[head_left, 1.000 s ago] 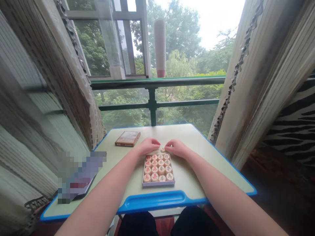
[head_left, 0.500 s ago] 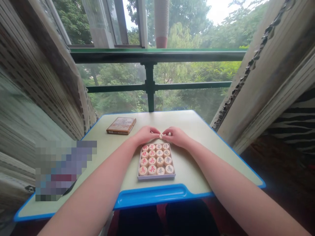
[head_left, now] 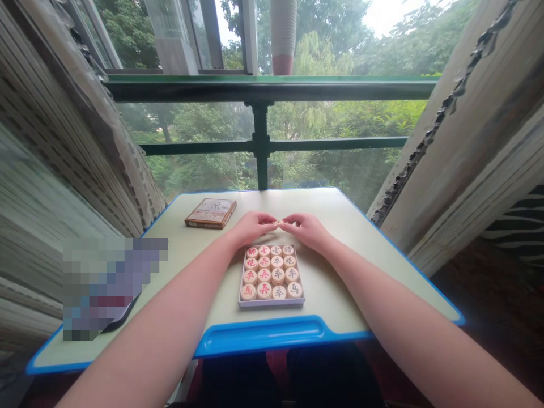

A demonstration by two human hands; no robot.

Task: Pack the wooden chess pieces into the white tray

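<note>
My left hand and my right hand meet over the middle of the table. Their fingertips pinch a small whitish object between them, too small for its kind to be told. Just nearer to me than the hands lies a shallow white box. Rows of round wooden Chinese chess pieces fill it, with red characters on the left side and black ones on the right. Neither hand touches the box.
The pale table has a blue edge with a moulded blue pen groove at the front. A flat brown-edged box lies at the back left. A blurred-out item lies at the left. Behind stands a green railing, with curtains either side.
Both hands have lifted slightly with the small whitish object, and their fingertips are closer together around it. The view has tilted a little. The chess pieces stay in their box.
</note>
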